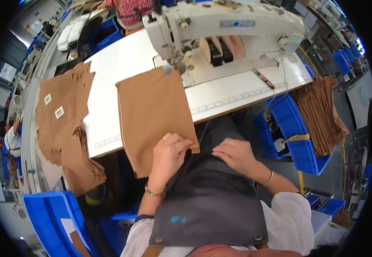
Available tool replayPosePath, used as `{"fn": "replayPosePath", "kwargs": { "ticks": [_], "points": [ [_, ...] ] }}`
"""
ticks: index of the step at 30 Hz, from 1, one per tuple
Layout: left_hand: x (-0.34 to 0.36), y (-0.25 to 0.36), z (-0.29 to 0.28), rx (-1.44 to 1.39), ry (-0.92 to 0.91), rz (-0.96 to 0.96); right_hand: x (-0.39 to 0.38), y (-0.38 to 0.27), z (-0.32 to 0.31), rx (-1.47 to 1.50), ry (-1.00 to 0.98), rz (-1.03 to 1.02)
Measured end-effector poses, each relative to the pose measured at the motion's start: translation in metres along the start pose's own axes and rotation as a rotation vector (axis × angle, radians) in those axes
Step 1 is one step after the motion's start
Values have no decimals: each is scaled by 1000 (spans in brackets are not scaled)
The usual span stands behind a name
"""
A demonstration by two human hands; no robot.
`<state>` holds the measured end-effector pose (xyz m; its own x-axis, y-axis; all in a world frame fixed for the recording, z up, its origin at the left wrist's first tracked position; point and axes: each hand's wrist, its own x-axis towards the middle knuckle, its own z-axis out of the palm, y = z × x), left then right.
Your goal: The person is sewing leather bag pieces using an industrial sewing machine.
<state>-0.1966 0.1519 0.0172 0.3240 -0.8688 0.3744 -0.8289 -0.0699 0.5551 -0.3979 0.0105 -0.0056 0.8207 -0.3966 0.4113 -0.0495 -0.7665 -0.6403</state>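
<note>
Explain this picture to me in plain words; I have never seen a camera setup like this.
There is no robot here: a person works with two bare hands. The one view comes from a wide camera worn on the head, looking down, so straight edges bend toward the dark rim.

The big white machine is a sewing machine on a white table. A brown fabric panel lies partly on the table, its far end by the needle area. The left hand holds its near edge. The right hand is apart from it, above the lap, fingers drawn together; whether they hold anything is too small to tell.

A pen lies on the table, brown pieces are piled at the left, and a blue bin stands at the right.
</note>
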Motion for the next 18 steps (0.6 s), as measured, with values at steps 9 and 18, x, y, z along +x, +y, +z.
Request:
{"fn": "replayPosePath", "kwargs": {
  "ticks": [9, 18],
  "points": [
    [0, 6, 3, 117, 58, 25, 33, 13, 8, -197, 145, -420],
    [0, 12, 2, 247, 46, 96, 47, 6, 17, -171, 143, -587]
  ]
}}
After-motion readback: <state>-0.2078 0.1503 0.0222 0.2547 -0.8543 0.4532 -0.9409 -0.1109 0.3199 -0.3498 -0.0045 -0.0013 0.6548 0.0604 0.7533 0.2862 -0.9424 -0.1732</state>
